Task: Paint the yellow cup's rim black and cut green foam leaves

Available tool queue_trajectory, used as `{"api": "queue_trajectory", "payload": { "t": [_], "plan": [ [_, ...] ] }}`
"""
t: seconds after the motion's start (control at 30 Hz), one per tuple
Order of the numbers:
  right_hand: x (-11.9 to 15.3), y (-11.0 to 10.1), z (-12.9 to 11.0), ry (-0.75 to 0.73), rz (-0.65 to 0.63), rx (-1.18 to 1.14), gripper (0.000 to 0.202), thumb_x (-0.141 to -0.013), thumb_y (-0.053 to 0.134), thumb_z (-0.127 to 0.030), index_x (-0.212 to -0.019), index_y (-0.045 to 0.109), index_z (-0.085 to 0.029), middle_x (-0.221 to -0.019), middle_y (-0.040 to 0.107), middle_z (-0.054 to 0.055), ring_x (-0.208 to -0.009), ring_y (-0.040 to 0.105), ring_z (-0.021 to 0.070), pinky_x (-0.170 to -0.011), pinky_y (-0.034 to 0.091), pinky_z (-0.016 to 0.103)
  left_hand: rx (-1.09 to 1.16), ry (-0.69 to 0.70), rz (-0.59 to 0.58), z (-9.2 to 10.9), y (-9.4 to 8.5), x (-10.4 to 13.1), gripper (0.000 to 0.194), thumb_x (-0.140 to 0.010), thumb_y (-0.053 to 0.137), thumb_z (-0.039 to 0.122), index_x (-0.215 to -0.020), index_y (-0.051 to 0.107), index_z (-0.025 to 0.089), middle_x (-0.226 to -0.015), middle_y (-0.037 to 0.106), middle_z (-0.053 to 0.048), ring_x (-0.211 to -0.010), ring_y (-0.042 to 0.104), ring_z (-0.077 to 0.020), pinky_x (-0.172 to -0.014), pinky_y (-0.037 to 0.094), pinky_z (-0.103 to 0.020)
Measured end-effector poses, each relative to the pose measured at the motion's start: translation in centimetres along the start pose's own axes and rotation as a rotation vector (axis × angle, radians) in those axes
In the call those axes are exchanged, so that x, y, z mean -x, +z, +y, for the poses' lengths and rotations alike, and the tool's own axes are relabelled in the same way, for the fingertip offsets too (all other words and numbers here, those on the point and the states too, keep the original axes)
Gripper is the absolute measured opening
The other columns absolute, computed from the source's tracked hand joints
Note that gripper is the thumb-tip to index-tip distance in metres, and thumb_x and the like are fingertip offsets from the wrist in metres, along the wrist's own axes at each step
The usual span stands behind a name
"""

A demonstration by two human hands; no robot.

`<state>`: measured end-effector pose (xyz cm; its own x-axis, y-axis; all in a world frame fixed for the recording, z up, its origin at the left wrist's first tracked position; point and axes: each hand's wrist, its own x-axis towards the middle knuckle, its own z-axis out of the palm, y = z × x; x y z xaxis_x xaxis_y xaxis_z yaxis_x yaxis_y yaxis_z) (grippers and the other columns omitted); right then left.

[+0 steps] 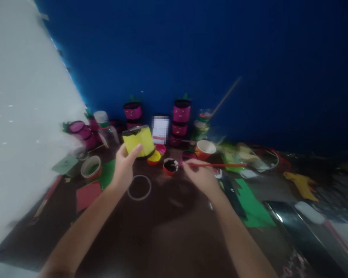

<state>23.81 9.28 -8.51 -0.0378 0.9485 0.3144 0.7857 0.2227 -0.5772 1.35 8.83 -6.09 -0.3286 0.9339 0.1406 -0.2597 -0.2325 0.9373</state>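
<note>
Steadying the red brush point(220, 165), pinched in the right hand point(202, 178) at the small pot point(169, 172), should limit drips; the left hand point(124, 166) grips the yellow cup point(143, 143).

Illumination is dim and uneven: the pale left wall point(20, 127) registers brightest and carries small white specks, while the blue wall point(176, 50) darkens toward the right. A soft shadow falls on the dark tabletop point(162, 247) near the right hand point(200, 175), and a white glare spot marks the glossy black slab point(297, 229). Blur affects the whole frame, increasing toward the sides, where wide-angle distortion stretches shapes; coarse pixelation covers the bright screen point(160, 129).
</note>
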Motion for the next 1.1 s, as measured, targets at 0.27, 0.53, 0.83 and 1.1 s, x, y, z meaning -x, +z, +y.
{"api": "queue_trajectory", "payload": {
  "t": [0.27, 0.53, 0.83, 1.1],
  "plan": [
    [1.4, -4.2, -2.3, 0.01, 0.455, -0.689, 0.008, -0.078, 0.061, -0.029, -0.074, 0.065, -0.024, -0.065, 0.066, 0.0, -0.06, 0.062, 0.0164, -0.059, 0.05, 0.03, 0.011, -0.026, -0.13, -0.7, -0.1, 0.4, 0.04, -0.066, 0.069, 0.037, -0.098, 0.062, 0.016, -0.1, 0.066, -0.008, -0.096, 0.062, -0.0255, -0.081, 0.051, -0.036],
    [2.5, -5.0, -4.3, -0.05, 0.372, -1.023, 0.012, -0.075, 0.063, -0.034, -0.065, 0.065, -0.029, -0.06, 0.065, 0.002, -0.056, 0.063, 0.0187, -0.048, 0.049, 0.032, -0.079, 0.068, -0.266, -1.5, -0.5, 1.2, 0.051, -0.059, 0.071, 0.047, -0.101, 0.063, 0.02, -0.12, 0.054, -0.01, -0.112, 0.052, -0.0306, -0.09, 0.047, -0.04],
    [2.5, -4.0, -4.0, 0.024, 0.316, -1.247, 0.007, -0.069, 0.071, -0.028, -0.063, 0.069, -0.024, -0.06, 0.067, -0.001, -0.064, 0.067, 0.0158, -0.043, 0.045, 0.022, -0.092, 0.064, -0.392, -1.0, -0.3, 1.9, 0.062, -0.054, 0.074, 0.05, -0.106, 0.063, 0.017, -0.107, 0.06, -0.011, -0.117, 0.047, -0.0329, -0.095, 0.043, -0.043],
    [2.4, -4.1, -4.3, -0.042, 0.243, -1.269, 0.008, -0.073, 0.069, -0.027, -0.065, 0.07, -0.024, -0.061, 0.068, -0.001, -0.056, 0.062, 0.0116, -0.046, 0.046, 0.021, -0.087, 0.095, -0.446, -1.1, -0.5, 1.8, 0.059, -0.055, 0.075, 0.047, -0.105, 0.064, 0.017, -0.123, 0.053, -0.011, -0.124, 0.039, -0.034, -0.101, 0.037, -0.042]
  ]
}}
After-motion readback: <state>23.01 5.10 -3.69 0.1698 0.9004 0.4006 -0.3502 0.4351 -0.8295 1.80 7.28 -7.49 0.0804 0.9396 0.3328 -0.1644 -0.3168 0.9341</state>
